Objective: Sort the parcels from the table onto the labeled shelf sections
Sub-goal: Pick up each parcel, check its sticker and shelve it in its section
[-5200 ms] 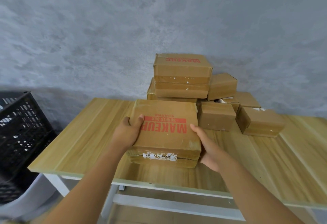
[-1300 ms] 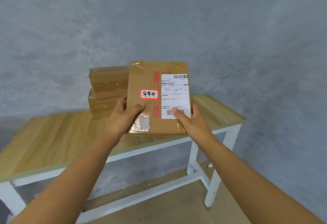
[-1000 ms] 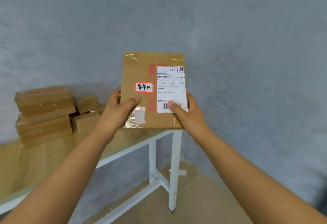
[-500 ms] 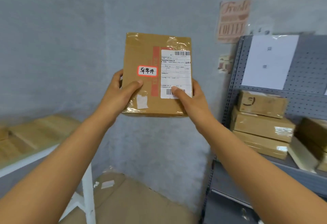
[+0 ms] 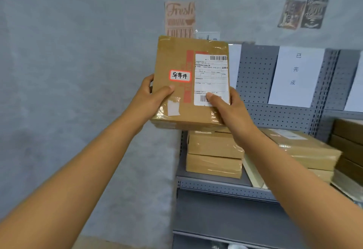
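Watching the head view, I saw the left hand [image 5: 152, 96] and right hand [image 5: 228, 109] gripping the labelled cardboard parcel [image 5: 188, 83], upright before the grey shelf [image 5: 225, 186]; carrying step, I judged; next, matching its red-bordered sticker [image 5: 180, 75] to a section sign [image 5: 297, 75].

Two bare forearms enter from the lower left and lower right of the frame. No sleeve, glove, watch or ring is visible on left hand [image 5: 149, 99] or right hand [image 5: 228, 109]; fingernails short, unpainted.
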Demonstrator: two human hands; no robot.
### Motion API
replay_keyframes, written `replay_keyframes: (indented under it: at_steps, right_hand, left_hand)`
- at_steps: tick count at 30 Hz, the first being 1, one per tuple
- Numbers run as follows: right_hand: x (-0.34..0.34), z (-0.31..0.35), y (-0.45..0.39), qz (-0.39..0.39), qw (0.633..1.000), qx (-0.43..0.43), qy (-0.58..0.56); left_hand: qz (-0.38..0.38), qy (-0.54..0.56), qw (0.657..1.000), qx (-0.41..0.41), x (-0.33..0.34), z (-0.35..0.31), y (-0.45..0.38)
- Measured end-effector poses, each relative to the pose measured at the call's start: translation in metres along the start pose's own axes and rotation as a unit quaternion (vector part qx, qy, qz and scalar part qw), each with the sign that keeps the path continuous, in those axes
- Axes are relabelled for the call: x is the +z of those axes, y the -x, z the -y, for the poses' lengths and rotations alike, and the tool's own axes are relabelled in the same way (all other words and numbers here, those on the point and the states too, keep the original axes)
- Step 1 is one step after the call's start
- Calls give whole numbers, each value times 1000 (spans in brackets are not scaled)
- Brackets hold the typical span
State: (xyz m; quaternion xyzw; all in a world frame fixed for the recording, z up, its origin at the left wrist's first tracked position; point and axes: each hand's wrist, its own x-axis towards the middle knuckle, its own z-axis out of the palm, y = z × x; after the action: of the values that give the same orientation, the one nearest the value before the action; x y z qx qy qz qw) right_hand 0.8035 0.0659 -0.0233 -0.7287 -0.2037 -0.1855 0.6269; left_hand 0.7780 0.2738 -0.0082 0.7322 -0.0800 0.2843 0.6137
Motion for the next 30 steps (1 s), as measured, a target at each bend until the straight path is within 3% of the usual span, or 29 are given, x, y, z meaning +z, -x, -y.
replay_keyframes:
  at_steps: [13,24,30]
  right_hand:
    - [-66,-72,-149,-114,991,8,65]
    - [-91,-113,-237,2,985,135,107]
    - [-97,-129,-270,-1,981,160,108]
  left_hand:
    - [83,36,994,-63,125,51,-158]
    - [98,62,982,-150,174,89,-231]
    - [83,38,984,-153,188,96,-250]
